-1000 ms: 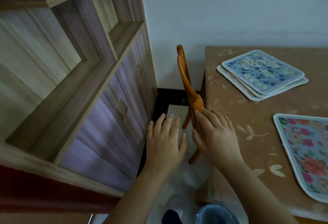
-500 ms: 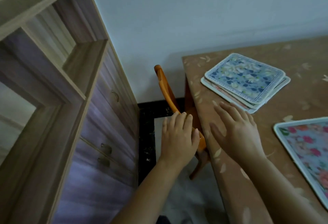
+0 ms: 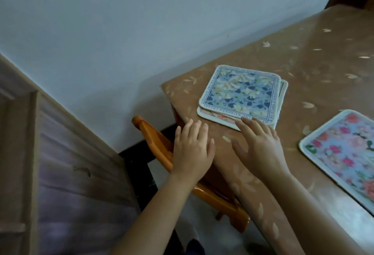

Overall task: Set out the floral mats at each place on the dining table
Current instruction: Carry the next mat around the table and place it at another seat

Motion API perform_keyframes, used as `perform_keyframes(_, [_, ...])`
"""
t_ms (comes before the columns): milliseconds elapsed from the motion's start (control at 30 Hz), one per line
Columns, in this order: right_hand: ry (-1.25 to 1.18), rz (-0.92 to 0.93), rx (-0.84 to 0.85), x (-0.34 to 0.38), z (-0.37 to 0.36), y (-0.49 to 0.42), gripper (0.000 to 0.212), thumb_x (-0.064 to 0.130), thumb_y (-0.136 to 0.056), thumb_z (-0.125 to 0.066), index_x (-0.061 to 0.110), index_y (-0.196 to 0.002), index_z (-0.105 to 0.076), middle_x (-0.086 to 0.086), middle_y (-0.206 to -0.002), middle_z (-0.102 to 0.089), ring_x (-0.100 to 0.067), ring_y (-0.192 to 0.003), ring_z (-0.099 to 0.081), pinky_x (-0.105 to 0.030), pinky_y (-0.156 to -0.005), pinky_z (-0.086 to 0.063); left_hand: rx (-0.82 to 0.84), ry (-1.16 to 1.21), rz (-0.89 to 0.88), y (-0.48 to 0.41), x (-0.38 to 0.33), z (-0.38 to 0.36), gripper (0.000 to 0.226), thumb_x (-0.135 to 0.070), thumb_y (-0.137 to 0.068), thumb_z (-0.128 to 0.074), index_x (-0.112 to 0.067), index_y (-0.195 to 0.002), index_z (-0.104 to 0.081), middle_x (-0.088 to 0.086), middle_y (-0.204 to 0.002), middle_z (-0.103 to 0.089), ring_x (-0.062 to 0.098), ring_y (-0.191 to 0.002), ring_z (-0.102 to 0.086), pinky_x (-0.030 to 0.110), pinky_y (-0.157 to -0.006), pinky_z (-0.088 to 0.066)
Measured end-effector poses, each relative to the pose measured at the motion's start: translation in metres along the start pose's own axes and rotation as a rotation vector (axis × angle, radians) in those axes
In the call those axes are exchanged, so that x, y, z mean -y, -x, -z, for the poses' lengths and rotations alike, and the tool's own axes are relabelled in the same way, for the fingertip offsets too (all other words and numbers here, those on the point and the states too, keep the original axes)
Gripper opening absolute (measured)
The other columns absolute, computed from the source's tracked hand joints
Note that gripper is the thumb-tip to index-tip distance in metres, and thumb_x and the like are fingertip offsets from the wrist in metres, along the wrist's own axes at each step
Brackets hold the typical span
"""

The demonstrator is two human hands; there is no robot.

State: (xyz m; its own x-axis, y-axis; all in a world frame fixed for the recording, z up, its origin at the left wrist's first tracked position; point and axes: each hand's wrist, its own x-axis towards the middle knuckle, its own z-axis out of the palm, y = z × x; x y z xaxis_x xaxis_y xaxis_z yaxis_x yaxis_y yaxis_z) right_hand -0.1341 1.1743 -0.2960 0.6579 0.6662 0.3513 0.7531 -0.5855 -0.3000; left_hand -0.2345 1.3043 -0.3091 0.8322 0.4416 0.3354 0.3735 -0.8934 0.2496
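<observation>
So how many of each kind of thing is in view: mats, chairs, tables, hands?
Mats face up in view: 2, blue mat and pink mat; more lie under the blue one, number unclear.
Chairs: 1, orange chair.
Tables: 1, table.
Hands: 2, left hand and right hand.
Total: 6.

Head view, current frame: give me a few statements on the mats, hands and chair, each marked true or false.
1. The stack of mats has a blue floral one on top. True.
2. The right hand grips a lifted mat. False: its fingers are straight, with their tips at the stack's near edge.
3. A pink floral mat lies apart from the stack. True.
4. The orange chair stands on the table. False: it stands beside the table, below its edge.
</observation>
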Motion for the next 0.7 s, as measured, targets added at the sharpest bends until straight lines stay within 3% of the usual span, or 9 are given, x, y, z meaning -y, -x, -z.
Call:
perform_keyframes(300, [0.088,-0.195,0.022,-0.038,-0.033,-0.023,0.044,0.018,-0.072,-0.073,0.006,-0.113,-0.06,-0.015,-0.119,-0.062,-0.035,-0.113,-0.055,-0.052,-0.092,-0.042,0.096,0.076,-0.152,-0.07,0.021,-0.057,0.036,-0.019,-0.082,-0.062,-0.002,-0.113,-0.058,0.017,-0.117,-0.061,0.034,-0.116,-0.051,0.056,-0.097,-0.035])
perform_keyframes(700, [0.06,-0.218,0.094,-0.124,-0.104,-0.084,0.038,0.02,-0.076,-0.07,0.008,-0.111,-0.061,-0.014,-0.118,-0.062,-0.034,-0.112,-0.055,-0.048,-0.09,-0.044,0.346,0.033,-0.215,-0.144,0.032,-0.165,0.049,-0.039,-0.091,-0.046,-0.008,-0.13,-0.045,0.011,-0.137,-0.046,0.028,-0.133,-0.03,0.048,-0.109,-0.019])
